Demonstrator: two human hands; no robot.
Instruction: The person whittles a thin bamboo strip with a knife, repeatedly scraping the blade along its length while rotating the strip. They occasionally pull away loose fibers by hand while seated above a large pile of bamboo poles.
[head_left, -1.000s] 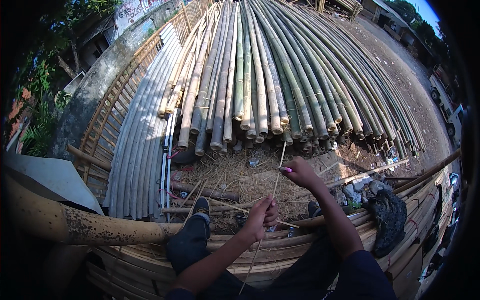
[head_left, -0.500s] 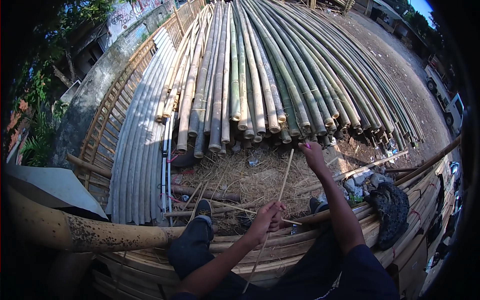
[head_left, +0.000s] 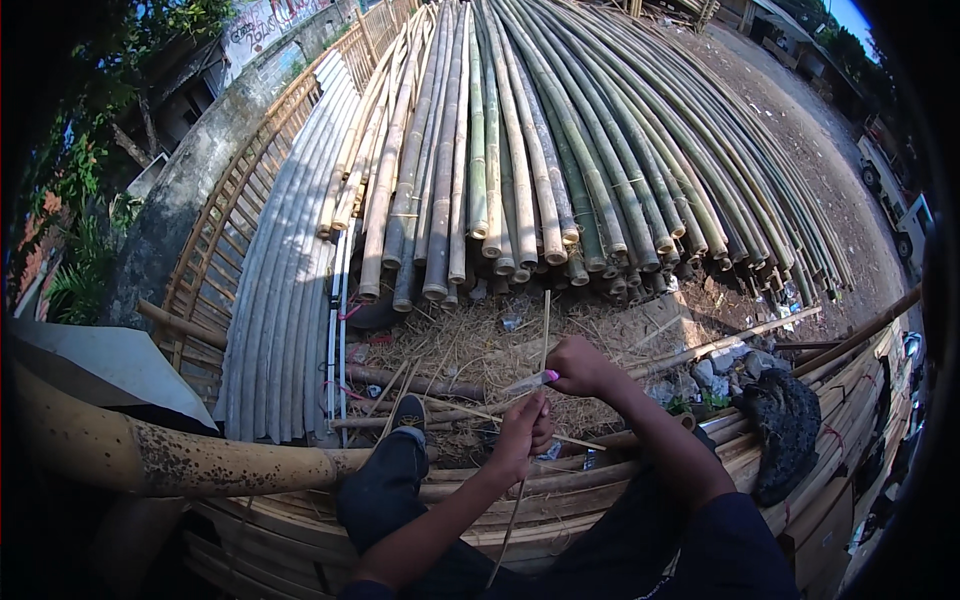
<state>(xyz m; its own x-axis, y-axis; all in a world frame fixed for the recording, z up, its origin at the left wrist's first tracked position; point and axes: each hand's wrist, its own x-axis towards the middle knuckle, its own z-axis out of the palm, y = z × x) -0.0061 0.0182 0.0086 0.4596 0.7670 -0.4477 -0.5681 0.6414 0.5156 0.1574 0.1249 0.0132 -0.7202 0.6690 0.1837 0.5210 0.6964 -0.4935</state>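
Observation:
My left hand (head_left: 521, 428) is closed round a thin bamboo strip (head_left: 513, 525), whose lower end runs down between my legs and whose upper end rises past my hands. Just above and to the right, my right hand (head_left: 583, 367) grips a knife (head_left: 530, 382) with a pink part showing at its handle. The blade points left and lies against or across the strip, close over my left fist; exact contact is too small to tell. Most of the handle is hidden inside my right fist.
Long bamboo poles (head_left: 520, 160) lie stacked ahead. Corrugated sheets (head_left: 285, 270) and a bamboo fence (head_left: 220, 220) line the left. A thick bamboo pole (head_left: 230, 465) crosses at lower left. Split bamboo (head_left: 570, 490) lies beneath me, with a dark cloth-like thing (head_left: 785, 435) at right.
My right hand has come down and left, bringing the knife from beyond the strip's side to just above my left hand. The strip now stands more upright.

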